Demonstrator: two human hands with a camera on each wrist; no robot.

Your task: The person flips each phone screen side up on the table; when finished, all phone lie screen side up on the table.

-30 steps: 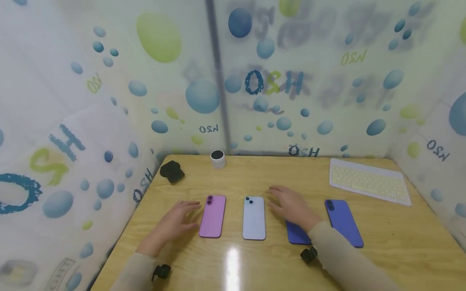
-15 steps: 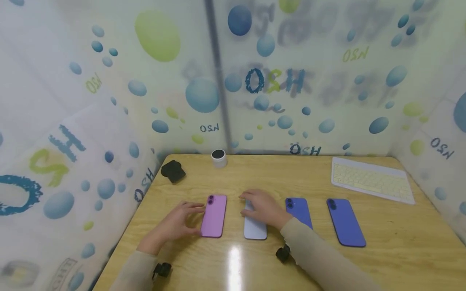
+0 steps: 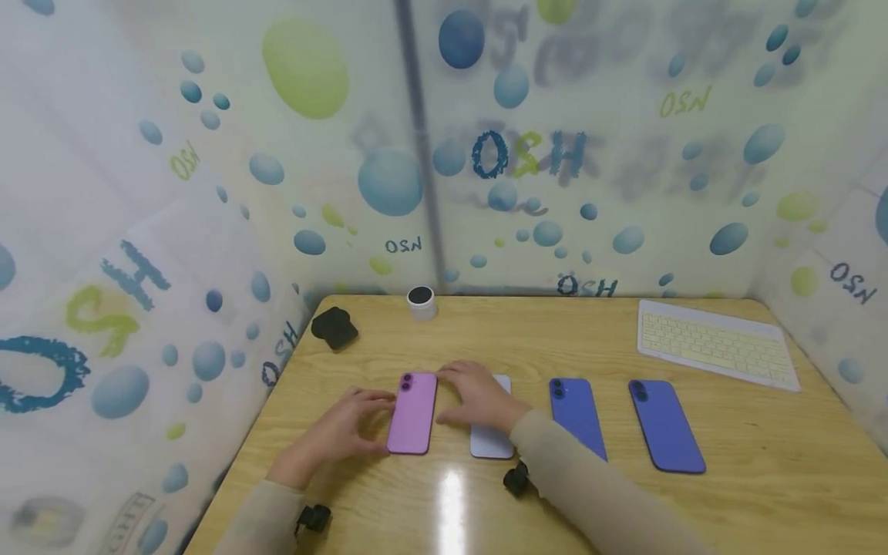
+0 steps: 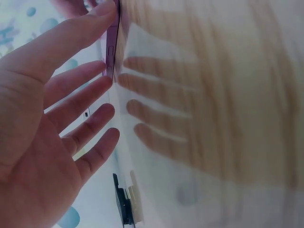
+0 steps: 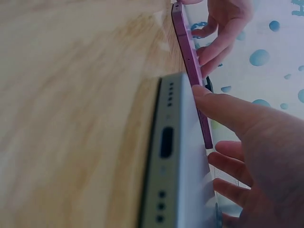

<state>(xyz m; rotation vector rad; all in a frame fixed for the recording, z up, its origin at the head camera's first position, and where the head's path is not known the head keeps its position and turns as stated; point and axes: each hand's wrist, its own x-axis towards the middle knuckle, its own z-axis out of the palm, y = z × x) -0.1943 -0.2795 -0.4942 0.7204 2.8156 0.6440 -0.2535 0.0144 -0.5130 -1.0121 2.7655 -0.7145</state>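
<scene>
A pink phone [image 3: 412, 413] lies back up on the wooden table. At its left edge my left hand [image 3: 340, 428] has thumb and fingertips against or very close to the phone; the fingers [image 4: 78, 78] look fairly straight in the left wrist view. My right hand [image 3: 479, 397] hovers over a pale blue phone [image 3: 492, 442] and covers part of it. Its thumb and fingertips reach toward the right edge of the pink phone, and whether they touch it I cannot tell. The pale blue phone's port end [image 5: 164, 147] looms large in the right wrist view.
Two dark blue phones lie to the right, one [image 3: 577, 408] partly under my right sleeve, the other [image 3: 666, 425] farther out. A white keyboard [image 3: 718, 343] sits at the back right. At the back left are a black object [image 3: 335, 328] and a small white cylinder [image 3: 422, 303].
My right hand has moved left, from over the nearer dark blue phone across the pale blue one to beside the pink phone. My left hand has edged in to the pink phone's left edge.
</scene>
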